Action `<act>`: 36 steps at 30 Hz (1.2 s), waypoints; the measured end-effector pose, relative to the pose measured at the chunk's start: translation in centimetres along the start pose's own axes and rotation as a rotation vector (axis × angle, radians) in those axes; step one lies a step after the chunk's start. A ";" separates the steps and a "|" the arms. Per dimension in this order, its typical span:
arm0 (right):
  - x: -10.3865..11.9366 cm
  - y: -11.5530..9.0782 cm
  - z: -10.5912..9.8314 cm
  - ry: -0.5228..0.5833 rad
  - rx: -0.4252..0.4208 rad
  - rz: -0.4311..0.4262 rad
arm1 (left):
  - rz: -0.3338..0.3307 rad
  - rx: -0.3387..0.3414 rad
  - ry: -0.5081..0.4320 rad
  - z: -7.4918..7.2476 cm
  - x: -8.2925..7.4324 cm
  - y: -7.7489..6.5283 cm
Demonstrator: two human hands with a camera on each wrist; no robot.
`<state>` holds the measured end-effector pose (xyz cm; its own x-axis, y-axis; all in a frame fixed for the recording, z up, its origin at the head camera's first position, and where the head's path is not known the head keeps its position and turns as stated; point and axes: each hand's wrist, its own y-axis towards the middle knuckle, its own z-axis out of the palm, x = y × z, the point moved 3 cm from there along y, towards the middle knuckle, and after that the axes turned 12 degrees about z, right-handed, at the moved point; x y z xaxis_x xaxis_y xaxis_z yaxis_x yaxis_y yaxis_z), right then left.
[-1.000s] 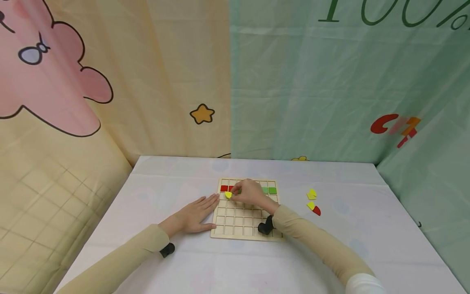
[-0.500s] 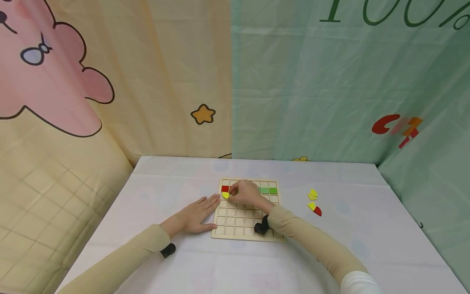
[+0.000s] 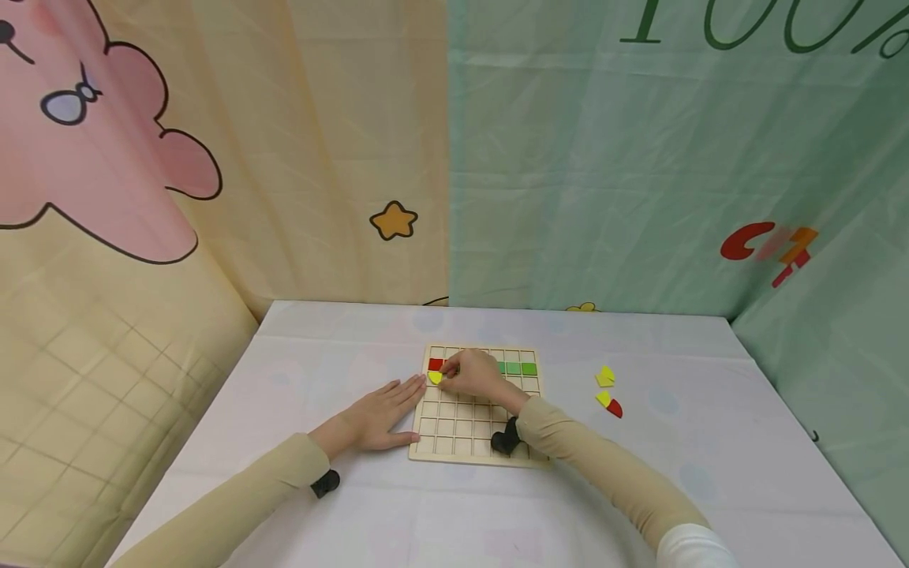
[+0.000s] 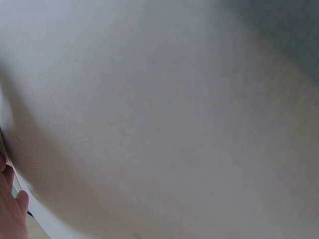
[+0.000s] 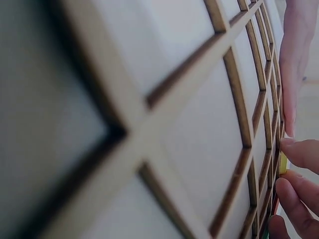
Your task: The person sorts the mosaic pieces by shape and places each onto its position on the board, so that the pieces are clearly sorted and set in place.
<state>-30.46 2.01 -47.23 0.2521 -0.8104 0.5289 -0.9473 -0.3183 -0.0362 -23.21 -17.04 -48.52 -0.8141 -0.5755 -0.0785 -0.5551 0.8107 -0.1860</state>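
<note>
Mid-frame, my right hand point(image 3: 474, 373) pinches a yellow piece point(image 3: 435, 378), seemingly by its edge; left hand point(image 3: 376, 416) flat, fingers straight, touching board point(image 3: 454, 435).

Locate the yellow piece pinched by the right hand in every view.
Head: the yellow piece, below centre, at the upper left of the grid board, in the right hand.
Left wrist: not visible.
Right wrist: its yellow edge near the right border, below mid-height.
Shared landmark: the grid board, in head and right wrist.
</note>
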 end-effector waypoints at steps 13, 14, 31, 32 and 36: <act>0.0 0.1 0.1 0.014 0.002 0.013 | 0.003 0.005 -0.002 -0.1 -0.1 0.0; 0.0 0.0 0.1 0.013 0.000 0.013 | 0.002 0.005 -0.002 -0.2 -0.1 0.0; -0.1 0.2 0.2 0.006 -0.008 0.033 | 0.006 0.009 0.008 0.1 0.1 0.1; -0.1 0.2 0.2 0.006 -0.006 0.034 | 0.006 0.009 0.007 0.1 0.1 0.1; 0.0 0.1 0.2 0.018 0.002 0.020 | 0.003 0.012 0.000 0.0 0.1 0.1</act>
<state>-30.56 1.88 -47.36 0.2293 -0.8078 0.5431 -0.9517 -0.3031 -0.0490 -23.30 -17.01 -48.51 -0.8160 -0.5727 -0.0792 -0.5503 0.8113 -0.1973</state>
